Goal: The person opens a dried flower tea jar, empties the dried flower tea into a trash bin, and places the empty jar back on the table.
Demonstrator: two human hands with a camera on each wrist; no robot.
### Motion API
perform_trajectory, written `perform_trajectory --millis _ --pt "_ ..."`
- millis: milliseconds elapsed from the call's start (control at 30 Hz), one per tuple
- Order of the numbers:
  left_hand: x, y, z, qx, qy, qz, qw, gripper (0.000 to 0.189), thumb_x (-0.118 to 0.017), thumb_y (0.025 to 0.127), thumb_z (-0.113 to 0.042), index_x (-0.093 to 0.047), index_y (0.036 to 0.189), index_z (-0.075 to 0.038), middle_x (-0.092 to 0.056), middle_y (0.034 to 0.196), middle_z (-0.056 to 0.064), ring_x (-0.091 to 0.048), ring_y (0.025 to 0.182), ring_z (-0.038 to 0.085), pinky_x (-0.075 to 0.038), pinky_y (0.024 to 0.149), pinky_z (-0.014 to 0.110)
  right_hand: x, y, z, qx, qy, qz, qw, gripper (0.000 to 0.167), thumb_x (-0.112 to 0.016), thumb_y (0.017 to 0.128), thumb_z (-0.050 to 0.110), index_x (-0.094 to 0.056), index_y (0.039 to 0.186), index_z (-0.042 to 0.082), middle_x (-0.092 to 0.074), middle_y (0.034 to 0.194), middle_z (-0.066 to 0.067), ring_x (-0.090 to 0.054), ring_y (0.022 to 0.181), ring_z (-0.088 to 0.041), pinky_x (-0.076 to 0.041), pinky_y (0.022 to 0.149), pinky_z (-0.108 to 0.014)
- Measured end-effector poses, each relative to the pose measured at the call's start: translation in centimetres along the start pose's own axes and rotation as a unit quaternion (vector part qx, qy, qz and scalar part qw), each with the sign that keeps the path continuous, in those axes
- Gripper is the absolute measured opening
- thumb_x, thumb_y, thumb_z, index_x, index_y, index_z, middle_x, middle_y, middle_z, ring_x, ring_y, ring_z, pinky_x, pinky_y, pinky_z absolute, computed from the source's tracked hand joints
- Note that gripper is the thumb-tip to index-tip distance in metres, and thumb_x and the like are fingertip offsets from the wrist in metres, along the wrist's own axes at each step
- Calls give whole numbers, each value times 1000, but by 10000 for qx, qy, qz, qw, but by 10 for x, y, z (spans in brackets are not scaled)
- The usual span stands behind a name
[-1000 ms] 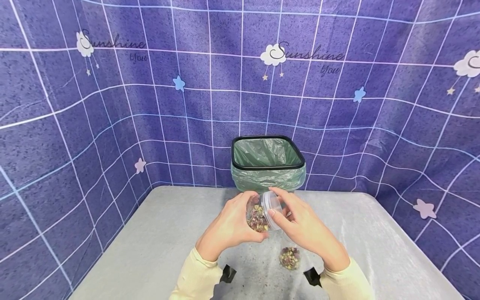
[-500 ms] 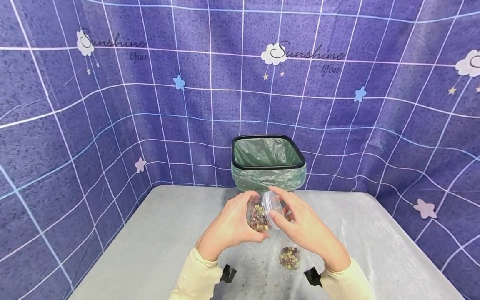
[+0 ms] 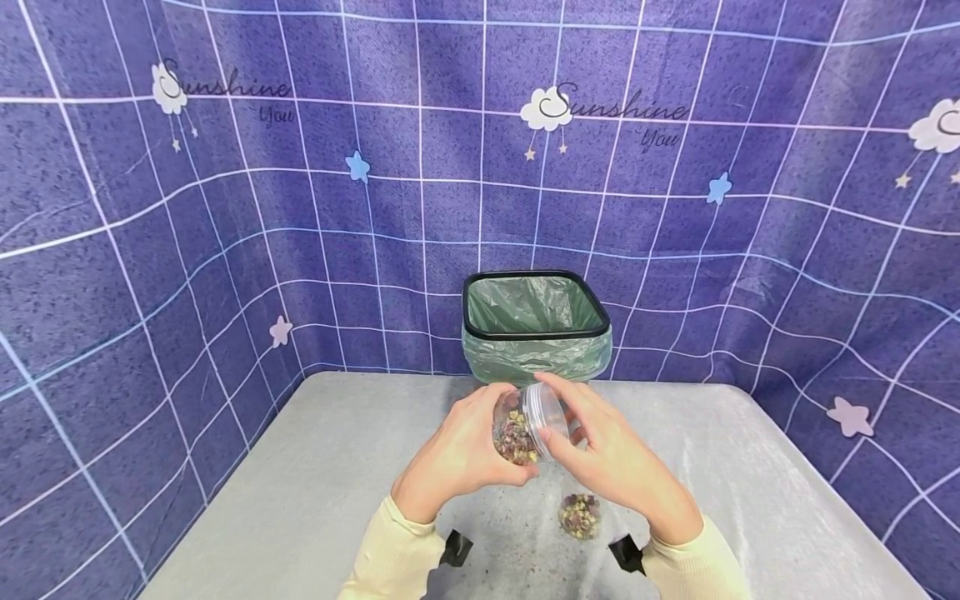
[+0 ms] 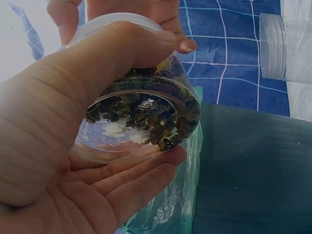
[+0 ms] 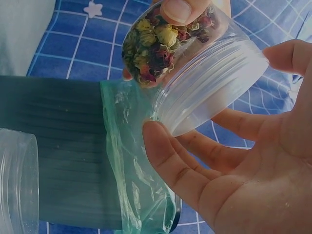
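Over the table, my left hand (image 3: pixel 465 446) grips the body of a clear plastic jar (image 3: pixel 513 429) holding dried flower buds, yellow and dark red. The jar is tilted on its side, its lid end facing right. My right hand (image 3: pixel 607 454) holds the clear ridged lid (image 5: pixel 209 92) by its rim, with thumb and fingers spread on opposite sides. The lid sits on the jar's mouth. Below, on the table, stands a second clear jar (image 3: pixel 579 517) of similar buds; its ridged top (image 4: pixel 273 46) shows at the edge of the left wrist view.
Behind the hands, a bin (image 3: pixel 536 336) with a black rim and green plastic liner stands at the table's far edge. Small crumbs dot the grey tabletop (image 3: pixel 517 558) near the front. A purple grid-patterned curtain (image 3: pixel 420 208) encloses the back and sides.
The right thumb and fingers have shifted slightly on the lid, which sits a touch farther right. My left hand and the second jar stay where they were.
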State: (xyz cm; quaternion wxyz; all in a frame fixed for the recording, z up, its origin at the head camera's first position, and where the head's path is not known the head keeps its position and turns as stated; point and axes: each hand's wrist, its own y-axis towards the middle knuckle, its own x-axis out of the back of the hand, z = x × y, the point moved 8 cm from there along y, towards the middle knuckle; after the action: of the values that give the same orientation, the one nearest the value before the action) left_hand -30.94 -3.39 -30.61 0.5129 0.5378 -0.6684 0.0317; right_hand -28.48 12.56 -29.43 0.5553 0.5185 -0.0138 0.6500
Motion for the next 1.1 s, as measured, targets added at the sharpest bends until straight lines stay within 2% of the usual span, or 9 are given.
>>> perform_trajectory --millis 200,500,667,1100 --pt "0 0 0 -1 23 20 10000 88 -97 60 -34 -57 134 -9 -67 118 -1 -64 104 15 -55 91 35 -1 0 2 99 2 12 9999 69 -71 96 27 -40 156 36 -58 131 10 -61 93 -12 -54 73 -25" --pt "0 0 0 26 34 43 10000 88 -97 60 -34 -57 134 -9 -67 118 0 -64 104 16 -55 91 36 0 -1 5 270 -22 28 9996 73 -70 95 24 -37 158 37 -54 141 10 -59 94 -9 -54 75 -27" --pt "0 0 0 2 -19 33 10000 89 -97 60 -33 -57 135 -8 -67 118 0 -64 103 16 -56 90 35 0 -1 6 394 -26 12 9992 74 -70 94 22 -36 159 35 -53 144 9 -59 101 -9 -55 81 -28" --pt "1 -1 0 -5 3 6 10000 88 -96 60 -34 -57 134 -7 -67 119 1 -64 108 16 -54 95 36 -1 0 11 606 69 -2 9981 78 -68 92 15 -35 159 34 -50 148 10 -56 120 -12 -57 85 -30"
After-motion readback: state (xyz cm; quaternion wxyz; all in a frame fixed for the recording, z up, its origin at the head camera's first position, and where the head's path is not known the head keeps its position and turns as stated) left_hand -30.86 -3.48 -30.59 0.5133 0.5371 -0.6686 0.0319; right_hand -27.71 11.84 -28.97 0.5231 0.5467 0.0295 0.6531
